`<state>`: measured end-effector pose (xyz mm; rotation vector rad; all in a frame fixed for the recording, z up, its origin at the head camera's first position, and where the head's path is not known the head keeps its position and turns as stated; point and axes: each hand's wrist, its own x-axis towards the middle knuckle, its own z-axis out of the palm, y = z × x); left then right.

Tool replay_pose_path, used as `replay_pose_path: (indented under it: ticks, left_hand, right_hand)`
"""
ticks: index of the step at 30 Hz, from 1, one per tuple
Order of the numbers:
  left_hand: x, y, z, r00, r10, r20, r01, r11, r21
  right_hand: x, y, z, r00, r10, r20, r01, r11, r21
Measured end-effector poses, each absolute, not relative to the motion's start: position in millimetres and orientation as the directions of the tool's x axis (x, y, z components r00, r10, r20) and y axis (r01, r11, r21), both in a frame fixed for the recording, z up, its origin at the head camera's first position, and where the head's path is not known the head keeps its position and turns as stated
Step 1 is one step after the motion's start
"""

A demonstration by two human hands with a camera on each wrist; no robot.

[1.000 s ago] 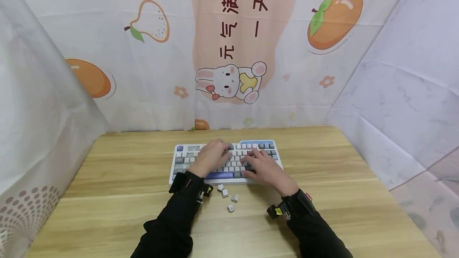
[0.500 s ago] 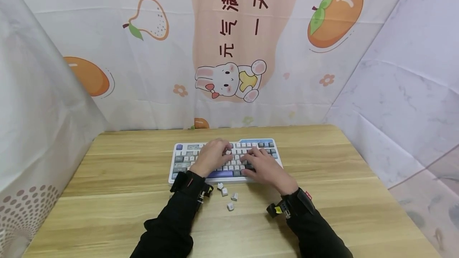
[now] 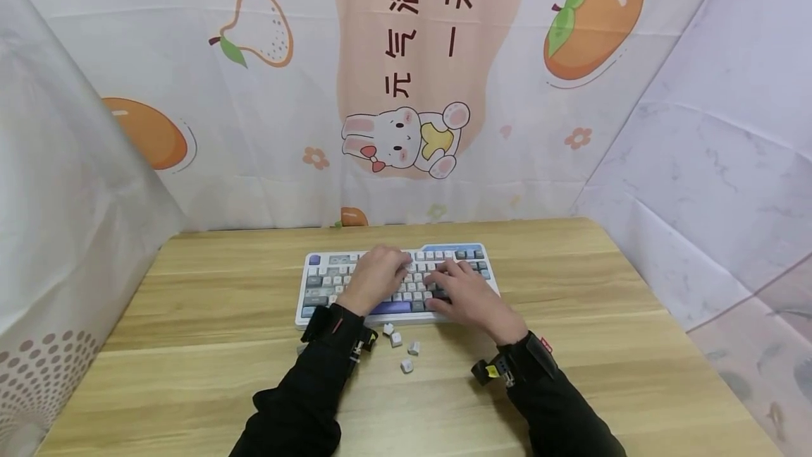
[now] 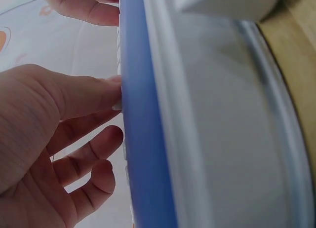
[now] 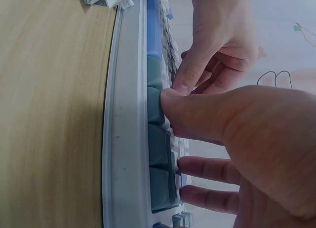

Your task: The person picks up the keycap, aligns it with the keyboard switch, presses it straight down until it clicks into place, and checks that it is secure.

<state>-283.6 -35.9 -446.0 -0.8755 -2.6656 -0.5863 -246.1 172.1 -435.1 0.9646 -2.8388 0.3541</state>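
Note:
A white-framed keyboard (image 3: 302, 307) with white, grey and blue-grey keycaps and a purple spacebar (image 3: 392, 308) lies at the table's middle. My left hand (image 3: 374, 275) is over its centre, thumb and forefinger pinching a small white keycap (image 4: 117, 105) close over the key rows; the fingers mostly cover it. The other left fingers curl loosely. My right hand (image 3: 471, 300) rests on the keyboard's right half, fingers spread. In the right wrist view its thumb (image 5: 187, 107) touches a blue-grey key (image 5: 155, 105) in the front row.
Several loose white keycaps (image 3: 396, 339) lie on the wooden table (image 3: 209, 344) in front of the keyboard, between the forearms. Another light piece (image 3: 301, 349) shows beside the left sleeve. A printed cloth (image 3: 266, 132) hangs behind the table.
The left fingertips have shifted slightly at the key rows; the white keycap that showed between them half a second ago is now covered in the head view. The right hand stays put.

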Motion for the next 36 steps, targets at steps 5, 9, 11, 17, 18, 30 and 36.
replay_pose_path:
  ticks: [5, 9, 11, 17, 18, 30, 36]
  left_hand:
    - [-284.1, -35.9, -448.6, -0.764, 0.5, 0.408, 0.623, 0.736, 0.264]
    - [-284.3, -35.8, -449.6, -0.759, 0.508, 0.406, 0.625, 0.742, 0.241]
    - [-283.6, -35.7, -449.3, -0.764, 0.51, 0.395, 0.618, 0.754, 0.223]
    - [-280.9, -34.6, -446.1, -0.799, 0.492, 0.345, 0.577, 0.789, 0.213]
    - [-280.6, -34.1, -445.3, -0.805, 0.487, 0.338, 0.57, 0.792, 0.219]
    - [-280.9, -27.3, -446.4, -0.845, 0.469, 0.255, 0.521, 0.831, 0.198]
    - [-280.9, -25.5, -447.0, -0.846, 0.466, 0.26, 0.52, 0.83, 0.201]
  right_hand:
    - [-246.5, 171.3, -433.2, -0.807, -0.57, 0.157, -0.591, 0.784, -0.19]
    - [-246.2, 171.4, -434.6, -0.809, -0.568, 0.149, -0.587, 0.787, -0.188]
    - [-246.2, 171.2, -435.1, -0.808, -0.569, 0.15, -0.589, 0.787, -0.185]
    - [-247.2, 170.5, -434.9, -0.804, -0.573, 0.16, -0.594, 0.784, -0.18]
    - [-247.3, 170.6, -434.8, -0.804, -0.572, 0.159, -0.594, 0.785, -0.179]
    - [-247.4, 170.8, -435.3, -0.81, -0.566, 0.153, -0.586, 0.79, -0.181]
    - [-249.2, 171.3, -437.1, -0.803, -0.572, 0.167, -0.595, 0.784, -0.175]
